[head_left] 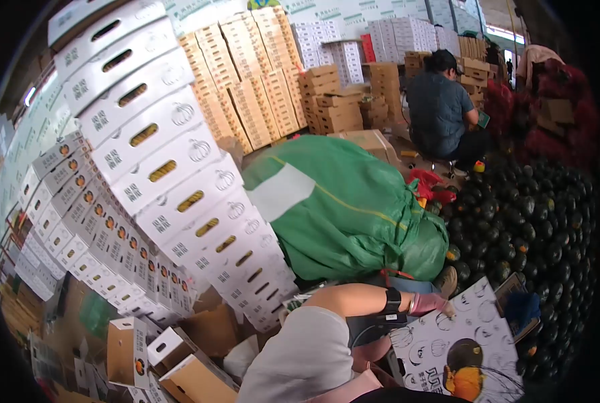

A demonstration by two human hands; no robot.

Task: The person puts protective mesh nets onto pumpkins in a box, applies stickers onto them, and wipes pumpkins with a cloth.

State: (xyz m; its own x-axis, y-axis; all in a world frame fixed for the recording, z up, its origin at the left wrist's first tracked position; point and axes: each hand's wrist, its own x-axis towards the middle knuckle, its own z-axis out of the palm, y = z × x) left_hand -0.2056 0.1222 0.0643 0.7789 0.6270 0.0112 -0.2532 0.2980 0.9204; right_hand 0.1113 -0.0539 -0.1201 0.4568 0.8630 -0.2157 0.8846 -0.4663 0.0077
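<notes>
White cardboard printed with pumpkins forms the box (455, 341) at near right. The person's gloved left grip (430, 304) touches its far edge; I cannot tell whether the fingers close on it. The right grip is out of view. Dark round squashes (541, 235) heap at right. Green sheeting (347, 188) bulges beyond the forearm (360, 301), beside tall stacked cartons (186, 158) at left. A co-worker (437, 107) sits at far right.

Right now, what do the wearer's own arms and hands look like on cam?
Left arm: loose grey sleeve ending around the elbow, forearm uncovered below it. Wide black wristband with a small pale label. Left hand: dusty-pink glove, its fingertips apparently left uncovered. Right arm and hand can't be made out.
</notes>
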